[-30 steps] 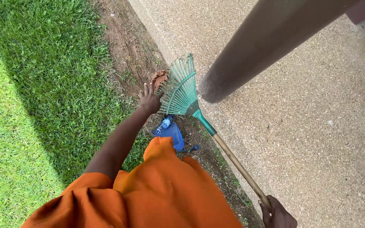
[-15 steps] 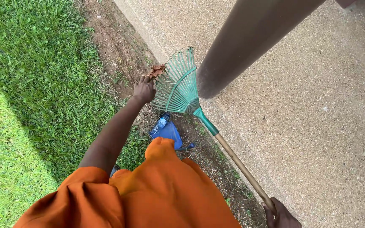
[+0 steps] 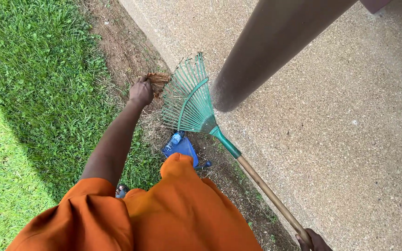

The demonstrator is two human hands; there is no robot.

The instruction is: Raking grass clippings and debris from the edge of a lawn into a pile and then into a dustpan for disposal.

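Leaf [image 3: 157,79] pinched in left hand [image 3: 141,93] fingertips, beside rake [image 3: 189,103]

You see soft, even daylight and a sharp picture; shade darkens most of the grass [image 3: 47,69], its far-left strip sunlit, edges slightly stretched.

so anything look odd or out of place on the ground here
Yes: a plastic bottle lies on its side on a blue dustpan in the dirt strip, below the rake head. It is litter among grass and soil. The left hand holds a dry brown leaf. Nothing looks broken or spilled.
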